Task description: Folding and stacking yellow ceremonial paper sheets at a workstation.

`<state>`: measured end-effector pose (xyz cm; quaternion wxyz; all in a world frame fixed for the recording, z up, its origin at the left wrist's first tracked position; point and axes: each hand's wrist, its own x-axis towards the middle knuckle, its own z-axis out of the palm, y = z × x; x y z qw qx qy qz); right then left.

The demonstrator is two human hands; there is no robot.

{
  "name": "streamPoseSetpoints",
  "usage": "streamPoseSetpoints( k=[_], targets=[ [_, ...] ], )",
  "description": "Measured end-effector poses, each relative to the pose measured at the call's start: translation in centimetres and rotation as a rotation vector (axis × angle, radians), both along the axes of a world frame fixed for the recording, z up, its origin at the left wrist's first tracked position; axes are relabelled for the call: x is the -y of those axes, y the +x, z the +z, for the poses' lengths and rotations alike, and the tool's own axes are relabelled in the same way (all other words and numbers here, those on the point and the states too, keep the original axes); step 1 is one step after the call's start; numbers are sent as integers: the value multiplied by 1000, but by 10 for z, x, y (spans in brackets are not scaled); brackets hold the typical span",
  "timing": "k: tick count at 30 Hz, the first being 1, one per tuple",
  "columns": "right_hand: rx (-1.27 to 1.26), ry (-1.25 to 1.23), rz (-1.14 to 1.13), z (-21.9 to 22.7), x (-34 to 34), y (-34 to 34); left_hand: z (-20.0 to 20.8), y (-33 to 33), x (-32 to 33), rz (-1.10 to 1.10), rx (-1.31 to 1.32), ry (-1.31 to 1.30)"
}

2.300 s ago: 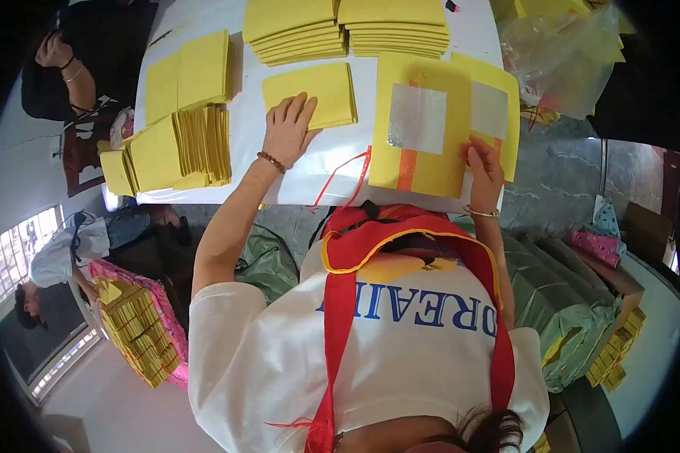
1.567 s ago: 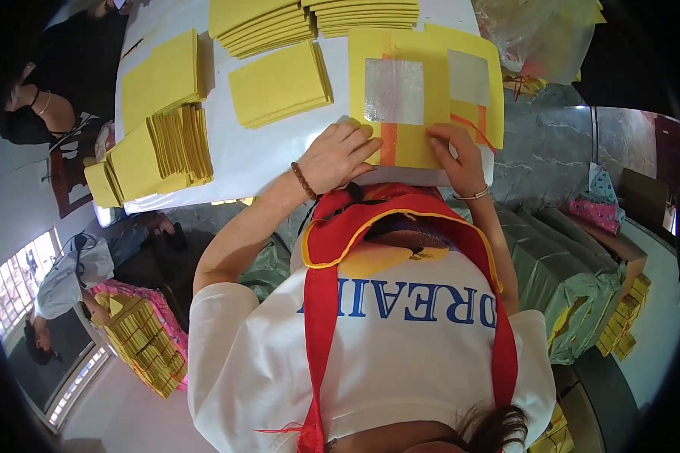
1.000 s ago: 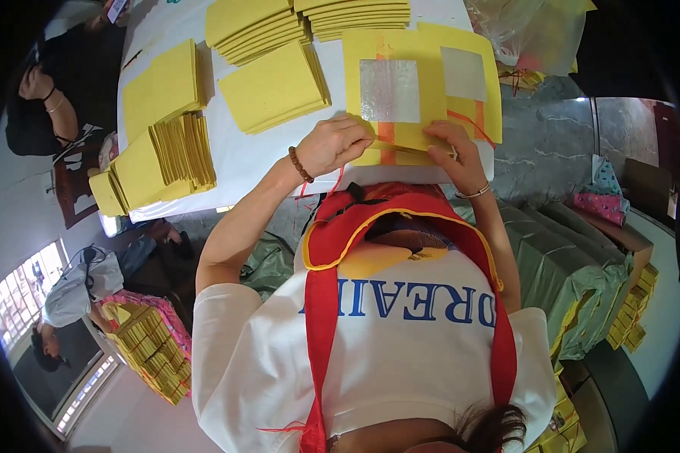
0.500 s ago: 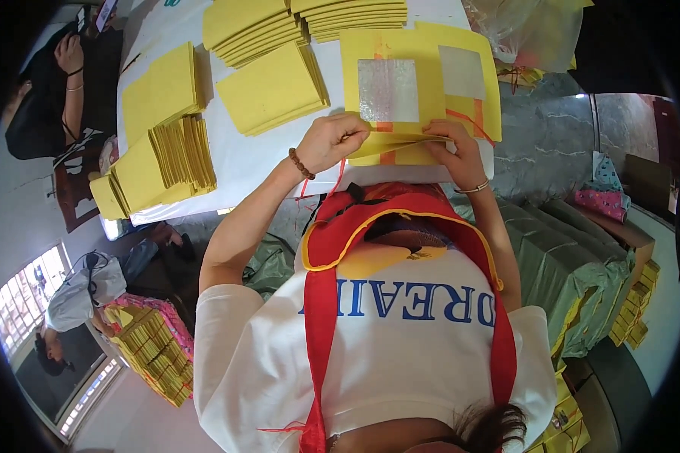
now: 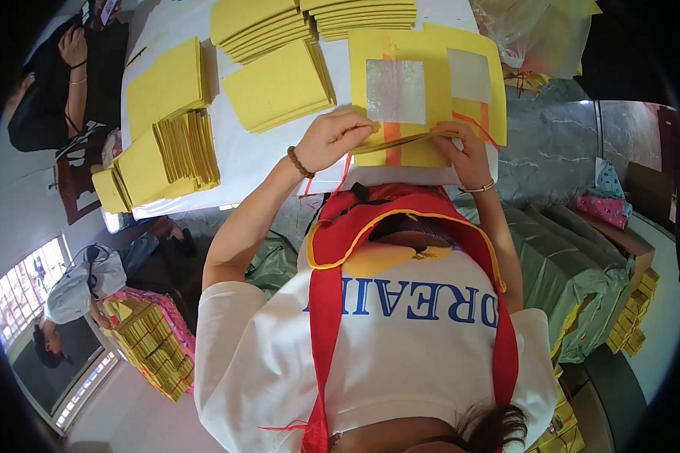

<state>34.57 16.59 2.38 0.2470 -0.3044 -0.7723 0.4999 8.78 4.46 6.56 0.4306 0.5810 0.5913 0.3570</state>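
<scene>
Yellow paper sheet (image 5: 400, 140) with a silver foil square and orange stripe, near edge lifted and folded at the front of the white table (image 5: 242, 155). Left hand (image 5: 336, 140) pinches the fold's left end, grip clamped on the paper; right hand (image 5: 465, 155) clamped on its right end. A second foil-marked sheet (image 5: 472, 75) lies underneath, offset right. Left of these, a loose yellow stack (image 5: 279, 83); more stacks (image 5: 257, 23) at the far edge. Bundles standing on edge (image 5: 185, 147) sit near the table's left corner.
</scene>
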Motion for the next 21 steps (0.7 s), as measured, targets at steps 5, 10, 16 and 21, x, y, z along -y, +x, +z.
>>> streamPoseSetpoints(
  k=[5,10,16,21],
  targets=[
    [-114,-448,-135,-2,0,-3,1,-4,-4,-68,-302,352],
    [-127,-312,-75,-2,-8,2,-12,-3,-11,-60,-558,386],
    [32,549,47,25,-7,3,10,3,7,-101,-719,618],
    [196,533,331,28,1,14,6,16,30,-118,-528,477]
  ],
)
